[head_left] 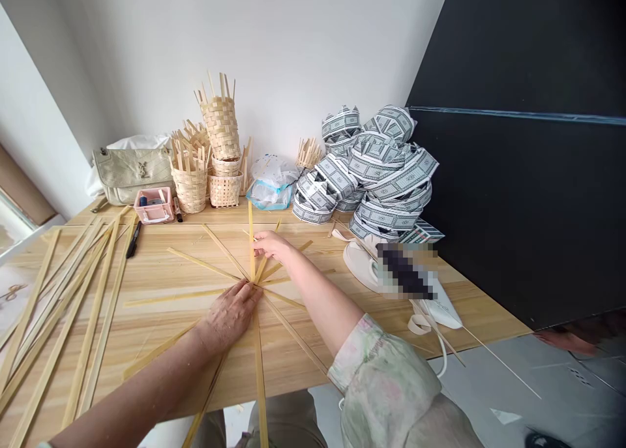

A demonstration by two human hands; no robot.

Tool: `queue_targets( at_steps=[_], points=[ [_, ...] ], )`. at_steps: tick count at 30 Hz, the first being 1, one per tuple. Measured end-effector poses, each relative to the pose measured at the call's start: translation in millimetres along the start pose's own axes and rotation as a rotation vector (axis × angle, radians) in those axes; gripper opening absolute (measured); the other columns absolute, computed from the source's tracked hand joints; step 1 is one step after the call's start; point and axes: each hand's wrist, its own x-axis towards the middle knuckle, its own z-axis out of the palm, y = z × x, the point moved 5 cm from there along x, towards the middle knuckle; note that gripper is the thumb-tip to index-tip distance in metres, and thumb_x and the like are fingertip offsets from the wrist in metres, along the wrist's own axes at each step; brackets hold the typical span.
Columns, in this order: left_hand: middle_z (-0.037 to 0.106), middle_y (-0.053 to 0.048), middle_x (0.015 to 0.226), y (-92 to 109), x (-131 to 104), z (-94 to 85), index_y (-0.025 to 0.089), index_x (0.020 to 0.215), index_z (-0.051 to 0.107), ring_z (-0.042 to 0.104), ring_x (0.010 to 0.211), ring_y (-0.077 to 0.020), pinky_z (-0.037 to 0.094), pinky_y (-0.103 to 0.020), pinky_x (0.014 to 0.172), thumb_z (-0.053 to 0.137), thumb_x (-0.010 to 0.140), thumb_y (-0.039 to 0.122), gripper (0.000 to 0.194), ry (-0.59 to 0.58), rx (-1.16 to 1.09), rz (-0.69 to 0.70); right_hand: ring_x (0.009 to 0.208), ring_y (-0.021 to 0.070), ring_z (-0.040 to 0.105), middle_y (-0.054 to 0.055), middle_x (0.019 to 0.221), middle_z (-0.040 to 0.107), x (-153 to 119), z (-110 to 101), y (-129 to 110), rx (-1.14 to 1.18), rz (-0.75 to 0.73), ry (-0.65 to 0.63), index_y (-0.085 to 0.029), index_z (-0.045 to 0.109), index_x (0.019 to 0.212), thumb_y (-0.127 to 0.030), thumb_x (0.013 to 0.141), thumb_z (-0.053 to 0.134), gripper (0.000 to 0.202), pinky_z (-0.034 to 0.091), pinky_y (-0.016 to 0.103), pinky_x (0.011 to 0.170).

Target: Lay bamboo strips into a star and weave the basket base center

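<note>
Several flat yellow bamboo strips [195, 296] cross at one centre on the wooden table and fan out like spokes. My left hand [233, 312] lies over that centre, fingers flat and pressing the crossing down, so part of it is hidden. Just beyond, my right hand [271, 244] pinches an upright-running bamboo strip [251, 229] that points away from me toward the wall. Other spokes pass beneath my right forearm. One long strip [259, 376] runs from the centre toward me, past the table's front edge.
Loose strips [92, 324] lie at the left, near a black marker [133, 240]. Along the wall stand a handbag [132, 174], a pink basket [154, 207], woven baskets [190, 190], a plastic bag [271, 180] and stacked patterned paper rings [376, 167]. A black panel [513, 194] borders the right.
</note>
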Motion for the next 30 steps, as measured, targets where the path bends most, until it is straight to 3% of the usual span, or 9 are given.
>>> queue_targets(
  at_steps=[4, 8, 12, 15, 19, 24, 27, 30],
  points=[
    [0.054, -0.012, 0.109, 0, 0, -0.2, 0.011, 0.116, 0.048, 0.045, 0.110, -0.0235, 0.039, -0.037, 0.094, 0.037, 0.079, 0.008, 0.038, -0.009, -0.008, -0.004, 0.087, 0.0173, 0.057, 0.006, 0.091, 0.062, -1, -14, -5, -0.213, -0.002, 0.183, -0.018, 0.056, 0.087, -0.010, 0.074, 0.054, 0.015, 0.037, 0.020, 0.055],
    [0.053, -0.013, 0.112, 0, -2, 3.7, 0.010, 0.116, 0.048, 0.043, 0.113, -0.0246, 0.039, -0.038, 0.095, 0.037, 0.080, 0.008, 0.038, 0.006, -0.015, 0.002, 0.097, 0.0220, 0.051, 0.009, 0.100, 0.059, -7, -31, -20, -0.403, 0.000, 0.317, -0.021, 0.053, 0.100, -0.009, 0.081, 0.042, 0.025, 0.038, 0.028, 0.070],
    [0.053, -0.013, 0.112, -2, -3, 7.8, 0.010, 0.117, 0.048, 0.042, 0.113, -0.0248, 0.039, -0.039, 0.094, 0.037, 0.081, 0.009, 0.037, 0.024, -0.028, 0.000, 0.092, 0.0208, 0.053, 0.006, 0.096, 0.060, -18, -32, -28, -0.546, -0.105, 0.290, -0.027, 0.048, 0.110, -0.009, 0.084, 0.034, 0.034, 0.036, 0.029, 0.071],
    [0.054, -0.012, 0.110, -3, -2, 9.6, 0.013, 0.115, 0.049, 0.043, 0.111, -0.0230, 0.040, -0.037, 0.093, 0.037, 0.081, 0.009, 0.036, 0.037, -0.052, -0.005, 0.088, 0.0197, 0.054, 0.005, 0.093, 0.061, -33, -26, -21, -0.645, -0.170, 0.197, -0.026, 0.051, 0.106, -0.009, 0.082, 0.039, 0.032, 0.036, 0.027, 0.069],
    [0.050, -0.011, 0.112, -4, -3, 10.6, 0.014, 0.115, 0.049, 0.045, 0.109, -0.0215, 0.040, -0.034, 0.092, 0.037, 0.080, 0.007, 0.037, 0.055, -0.075, -0.052, 0.081, 0.0196, 0.056, 0.008, 0.086, 0.063, -75, -26, 0, -0.750, -0.157, 0.098, -0.018, 0.060, 0.089, -0.011, 0.077, 0.045, 0.020, 0.035, 0.025, 0.065],
    [0.045, -0.009, 0.118, -5, -4, 10.2, 0.018, 0.114, 0.050, 0.051, 0.102, -0.0196, 0.043, -0.034, 0.088, 0.038, 0.080, 0.009, 0.038, 0.025, -0.078, -0.109, 0.076, 0.0166, 0.057, 0.006, 0.080, 0.064, -156, -21, 29, -0.867, -0.216, 0.025, -0.019, 0.062, 0.083, -0.010, 0.077, 0.040, 0.024, 0.034, 0.023, 0.063],
    [0.046, -0.009, 0.118, -5, -4, 7.4, 0.019, 0.113, 0.050, 0.050, 0.103, -0.0187, 0.043, -0.032, 0.089, 0.038, 0.083, 0.016, 0.032, 0.049, -0.086, -0.093, 0.080, 0.0153, 0.056, 0.003, 0.086, 0.062, -201, -10, 48, -0.844, -0.248, -0.015, -0.024, 0.062, 0.086, -0.014, 0.078, 0.041, 0.024, 0.035, 0.022, 0.063],
    [0.049, -0.007, 0.115, -6, -3, 7.1, 0.019, 0.111, 0.052, 0.047, 0.108, -0.0187, 0.041, -0.032, 0.092, 0.041, 0.084, 0.026, 0.030, 0.058, -0.090, -0.091, 0.082, 0.0166, 0.057, 0.002, 0.091, 0.059, -233, 0, 66, -0.827, -0.186, -0.019, -0.028, 0.058, 0.098, -0.020, 0.078, 0.047, 0.024, 0.036, 0.022, 0.060]
  ],
)
